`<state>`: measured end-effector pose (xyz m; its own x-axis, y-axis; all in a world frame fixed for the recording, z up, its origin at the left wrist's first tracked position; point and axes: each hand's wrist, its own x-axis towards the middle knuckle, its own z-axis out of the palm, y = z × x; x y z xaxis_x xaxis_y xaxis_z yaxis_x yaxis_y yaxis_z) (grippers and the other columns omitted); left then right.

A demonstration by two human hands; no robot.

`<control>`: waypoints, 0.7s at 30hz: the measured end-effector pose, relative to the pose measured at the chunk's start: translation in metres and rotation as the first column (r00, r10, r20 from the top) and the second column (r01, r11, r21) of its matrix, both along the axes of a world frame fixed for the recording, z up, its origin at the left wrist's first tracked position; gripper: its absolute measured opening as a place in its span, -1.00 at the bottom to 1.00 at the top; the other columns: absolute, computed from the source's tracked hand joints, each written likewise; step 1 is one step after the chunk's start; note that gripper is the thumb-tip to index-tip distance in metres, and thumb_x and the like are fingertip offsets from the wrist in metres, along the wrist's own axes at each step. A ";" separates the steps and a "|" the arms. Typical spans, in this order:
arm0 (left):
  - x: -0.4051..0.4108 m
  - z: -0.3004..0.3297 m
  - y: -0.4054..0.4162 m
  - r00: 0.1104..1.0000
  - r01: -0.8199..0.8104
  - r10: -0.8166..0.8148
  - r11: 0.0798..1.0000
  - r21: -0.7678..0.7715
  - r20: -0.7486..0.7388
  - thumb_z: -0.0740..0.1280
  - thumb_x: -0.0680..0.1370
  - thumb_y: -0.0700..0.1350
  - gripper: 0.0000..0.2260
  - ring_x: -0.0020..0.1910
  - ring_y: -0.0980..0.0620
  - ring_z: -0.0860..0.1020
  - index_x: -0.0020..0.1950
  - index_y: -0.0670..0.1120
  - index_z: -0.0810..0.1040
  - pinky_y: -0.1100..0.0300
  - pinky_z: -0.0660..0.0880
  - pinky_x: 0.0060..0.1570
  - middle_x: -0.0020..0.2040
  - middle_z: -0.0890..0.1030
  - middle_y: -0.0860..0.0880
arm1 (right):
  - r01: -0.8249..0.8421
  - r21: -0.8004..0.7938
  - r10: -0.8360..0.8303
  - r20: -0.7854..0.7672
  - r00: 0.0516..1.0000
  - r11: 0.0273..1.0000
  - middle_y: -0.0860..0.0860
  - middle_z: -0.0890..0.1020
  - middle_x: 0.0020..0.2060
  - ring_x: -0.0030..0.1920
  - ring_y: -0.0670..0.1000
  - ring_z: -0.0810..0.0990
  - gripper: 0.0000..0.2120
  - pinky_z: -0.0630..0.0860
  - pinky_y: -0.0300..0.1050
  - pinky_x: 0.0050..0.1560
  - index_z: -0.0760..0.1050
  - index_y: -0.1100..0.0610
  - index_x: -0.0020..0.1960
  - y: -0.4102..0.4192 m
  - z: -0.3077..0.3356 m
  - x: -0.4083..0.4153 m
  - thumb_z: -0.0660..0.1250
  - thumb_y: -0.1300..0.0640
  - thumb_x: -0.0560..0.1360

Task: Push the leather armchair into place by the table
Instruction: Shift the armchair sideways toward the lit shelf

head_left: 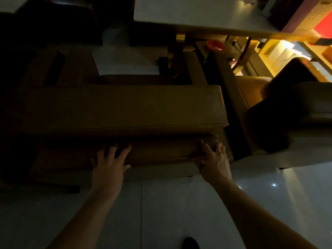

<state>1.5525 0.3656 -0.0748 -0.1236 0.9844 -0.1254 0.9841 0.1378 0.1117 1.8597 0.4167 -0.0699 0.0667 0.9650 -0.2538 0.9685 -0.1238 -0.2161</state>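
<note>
Head view: looking steeply down over the back of a brown leather armchair (124,106) in a dim room, with warm light only at the upper right.
Armchair: its wide padded back runs across the middle of the view, its arms reach away toward the table (197,17), and the seat between them is mostly hidden in shadow.
Table: pale top at the upper middle and right, with a brass-coloured leg (177,51) coming down just beyond the armchair's right arm (the chair front sits close under the table edge).
Left hand (109,164): fingers spread and straight, palm flat against the lower back panel of the armchair, holding nothing.
Right hand (214,159): curled round the right rear corner of the armchair, fingers over the edge and thumb along the panel below.
Second chair (255,90): another brown one stands just beside the armchair on the right, a dark gap between them.
Red bowl (215,45): a small red dish sits under the table edge; what it rests on I cannot tell.
Floor (179,209): pale glossy tiles with glints of light at the right.
</note>
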 end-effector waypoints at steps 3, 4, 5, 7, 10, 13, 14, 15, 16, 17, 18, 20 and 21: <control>0.000 0.002 0.001 1.000 -0.009 0.009 1.000 -0.007 -0.002 0.41 0.51 0.06 -0.44 0.36 -0.30 0.29 0.49 0.13 0.35 -0.34 0.40 0.21 0.42 0.38 -0.11 | 0.007 0.007 -0.007 -0.004 1.000 1.000 0.31 0.15 0.51 0.51 0.35 0.13 -0.27 0.31 0.28 0.44 0.14 -0.12 0.58 -0.004 0.000 -0.001 0.33 -0.25 0.52; 0.000 0.003 0.001 1.000 -0.007 0.007 1.000 -0.009 0.000 0.40 0.52 0.06 -0.44 0.36 -0.29 0.29 0.50 0.14 0.33 -0.33 0.41 0.21 0.43 0.37 -0.09 | 0.010 0.007 -0.010 -0.007 1.000 1.000 0.31 0.15 0.51 0.51 0.35 0.13 -0.28 0.32 0.28 0.43 0.14 -0.12 0.58 -0.006 0.000 -0.002 0.32 -0.26 0.52; 0.000 0.004 0.001 1.000 -0.004 0.004 1.000 -0.010 0.003 0.38 0.52 0.07 -0.45 0.36 -0.28 0.28 0.50 0.14 0.32 -0.31 0.42 0.21 0.43 0.36 -0.08 | 0.013 0.008 -0.013 -0.011 1.000 1.000 0.31 0.15 0.52 0.52 0.35 0.12 -0.28 0.31 0.29 0.44 0.13 -0.12 0.59 -0.007 -0.001 -0.003 0.31 -0.26 0.52; 0.001 0.006 0.000 1.000 -0.008 0.008 1.000 -0.006 0.009 0.36 0.54 0.07 -0.46 0.38 -0.26 0.26 0.50 0.15 0.31 -0.29 0.43 0.21 0.44 0.34 -0.07 | 0.016 0.011 -0.016 -0.012 1.000 1.000 0.32 0.12 0.53 0.54 0.36 0.07 -0.27 0.26 0.29 0.48 0.11 -0.11 0.59 -0.009 -0.002 -0.004 0.29 -0.28 0.53; 0.002 0.007 0.002 1.000 -0.014 0.014 1.000 -0.017 0.006 0.32 0.56 0.08 -0.47 0.39 -0.23 0.24 0.52 0.17 0.27 -0.25 0.41 0.25 0.46 0.31 -0.05 | 0.012 0.018 -0.012 -0.009 1.000 1.000 0.33 0.07 0.56 0.57 0.36 -0.01 -0.24 0.18 0.27 0.53 0.08 -0.11 0.61 -0.014 -0.004 -0.004 0.26 -0.33 0.52; 0.003 0.008 0.002 1.000 -0.020 0.020 0.999 -0.029 0.001 0.28 0.58 0.09 -0.47 0.41 -0.21 0.22 0.53 0.19 0.22 -0.23 0.38 0.30 0.49 0.26 -0.03 | 0.015 0.007 -0.015 -0.030 0.999 1.000 0.33 0.01 0.57 0.57 0.37 -0.06 -0.19 0.14 0.24 0.55 0.02 -0.11 0.62 -0.016 -0.004 -0.006 0.24 -0.36 0.50; 0.003 0.009 0.001 1.000 -0.026 0.026 0.999 -0.034 0.008 0.28 0.58 0.08 -0.47 0.42 -0.21 0.21 0.53 0.19 0.21 -0.22 0.38 0.30 0.50 0.26 -0.03 | 0.017 -0.004 -0.017 -0.033 0.999 1.000 0.33 -0.02 0.58 0.58 0.37 -0.08 -0.18 0.11 0.23 0.55 -0.01 -0.11 0.62 -0.017 -0.004 -0.006 0.22 -0.38 0.50; 0.004 0.009 0.001 0.999 -0.031 0.031 0.999 -0.037 0.015 0.28 0.58 0.08 -0.47 0.43 -0.21 0.20 0.54 0.19 0.21 -0.21 0.38 0.30 0.50 0.25 -0.02 | 0.015 -0.010 -0.015 -0.034 0.999 1.000 0.33 -0.03 0.58 0.58 0.37 -0.09 -0.17 0.09 0.22 0.55 -0.03 -0.11 0.62 -0.018 -0.003 -0.007 0.21 -0.38 0.50; 0.004 0.010 0.001 0.999 -0.034 0.035 0.999 -0.038 0.020 0.28 0.59 0.07 -0.47 0.43 -0.21 0.20 0.53 0.20 0.21 -0.21 0.38 0.31 0.50 0.25 -0.02 | 0.008 -0.013 -0.008 -0.034 0.999 1.000 0.32 -0.04 0.58 0.58 0.37 -0.10 -0.16 0.10 0.22 0.55 -0.04 -0.10 0.62 -0.019 -0.003 -0.009 0.22 -0.38 0.50; 0.003 0.011 0.001 0.999 -0.039 0.040 0.998 -0.040 0.026 0.27 0.59 0.07 -0.48 0.43 -0.20 0.19 0.53 0.20 0.21 -0.21 0.36 0.32 0.51 0.25 -0.02 | 0.000 -0.015 -0.001 -0.033 0.999 1.000 0.32 -0.03 0.58 0.58 0.36 -0.10 -0.15 0.12 0.21 0.55 -0.06 -0.09 0.62 -0.021 -0.003 -0.010 0.23 -0.38 0.50; 0.003 0.011 0.001 0.999 -0.041 0.043 0.998 -0.039 0.033 0.27 0.59 0.07 -0.49 0.43 -0.20 0.19 0.53 0.20 0.21 -0.22 0.35 0.33 0.51 0.24 -0.02 | -0.007 -0.013 0.007 -0.032 0.999 1.000 0.32 -0.03 0.58 0.58 0.35 -0.11 -0.13 0.15 0.20 0.54 -0.07 -0.08 0.63 -0.023 -0.002 -0.011 0.25 -0.37 0.50; 0.003 0.009 0.001 0.998 -0.047 0.048 0.998 -0.033 0.036 0.26 0.59 0.08 -0.49 0.42 -0.20 0.21 0.52 0.20 0.22 -0.22 0.36 0.31 0.51 0.25 -0.02 | -0.030 -0.027 0.030 -0.016 0.999 0.999 0.32 -0.05 0.57 0.58 0.34 -0.12 -0.12 0.13 0.20 0.55 -0.11 -0.07 0.63 -0.023 -0.001 -0.009 0.26 -0.36 0.51; 0.004 0.008 0.000 0.998 -0.051 0.052 0.998 -0.024 0.032 0.27 0.59 0.09 -0.49 0.41 -0.20 0.22 0.53 0.20 0.22 -0.23 0.36 0.30 0.50 0.26 -0.02 | -0.048 -0.035 0.048 0.007 0.999 0.998 0.32 -0.06 0.58 0.58 0.34 -0.12 -0.12 0.10 0.20 0.57 -0.12 -0.08 0.63 -0.023 0.001 -0.007 0.26 -0.35 0.51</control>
<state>1.5561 0.3651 -0.0665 -0.1695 0.9736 -0.1531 0.9715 0.1911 0.1400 1.8532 0.3936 -0.0693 0.0229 0.9577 -0.2867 0.9752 -0.0846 -0.2046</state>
